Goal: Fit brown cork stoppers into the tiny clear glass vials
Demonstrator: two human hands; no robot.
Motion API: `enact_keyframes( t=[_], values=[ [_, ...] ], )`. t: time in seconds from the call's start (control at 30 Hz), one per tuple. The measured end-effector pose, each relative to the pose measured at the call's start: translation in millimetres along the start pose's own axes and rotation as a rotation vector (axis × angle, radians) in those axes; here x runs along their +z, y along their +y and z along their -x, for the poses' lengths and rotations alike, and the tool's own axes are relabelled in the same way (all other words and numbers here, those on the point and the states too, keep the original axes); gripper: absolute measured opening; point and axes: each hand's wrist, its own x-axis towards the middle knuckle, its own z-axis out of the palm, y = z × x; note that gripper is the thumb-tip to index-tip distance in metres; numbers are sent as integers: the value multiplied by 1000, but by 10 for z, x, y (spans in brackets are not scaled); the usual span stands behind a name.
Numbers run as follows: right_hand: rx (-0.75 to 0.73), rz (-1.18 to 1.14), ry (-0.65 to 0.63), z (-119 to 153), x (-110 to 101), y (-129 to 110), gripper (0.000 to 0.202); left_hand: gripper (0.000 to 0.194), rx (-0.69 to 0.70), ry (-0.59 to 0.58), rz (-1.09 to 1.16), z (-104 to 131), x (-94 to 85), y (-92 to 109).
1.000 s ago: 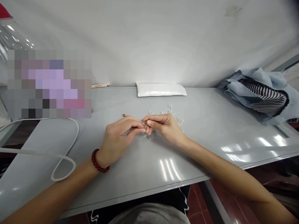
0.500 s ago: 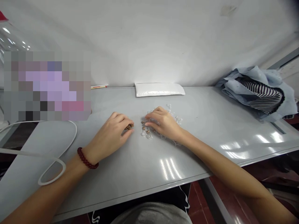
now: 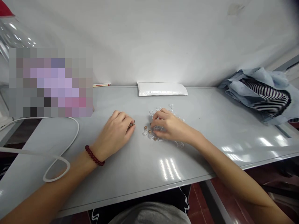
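My left hand (image 3: 118, 129) is closed around several small brown cork stoppers (image 3: 131, 125), which peek out between thumb and fingers just above the grey table. To its right, my right hand (image 3: 167, 124) hovers over a spread of tiny clear glass bottles (image 3: 150, 136). Its fingers are curved, with a gap between thumb and forefinger and bottles visible beneath. Some bottles at the near left side carry a brown cork (image 3: 145, 128) in the neck. Part of the spread is hidden under my right hand.
A white padded envelope (image 3: 162, 89) lies by the wall. At the right sits a bundle of light blue and striped cloth (image 3: 263, 93). A white cable (image 3: 57, 158) loops over my left forearm. A thin pen-like stick (image 3: 101, 85) and a blurred-out area are on the left.
My right hand has shifted a little to the right over the bottles. My left hand stays closed on the corks, its grip slightly changed. The whole view has moved slightly.
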Motion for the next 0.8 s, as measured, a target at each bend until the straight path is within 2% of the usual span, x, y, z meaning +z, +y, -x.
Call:
enact_keyframes(
  t=[0.2, 0.3, 0.6, 0.8],
  values=[
    [73, 33, -28, 60, -88, 3, 9, 16, 4, -4, -4, -9, -9, 6],
    [55, 60, -54, 61, -59, -4, 6, 15, 35, 18, 40, -21, -32, 32],
    [-108, -93, 127, 14, 41, -103, 6, 10, 129, 70, 326, -21, -46, 233],
    [-133, -115, 140, 12, 117, -203, 9, 13, 162, 73, 379, -11, -29, 279]
  ],
)
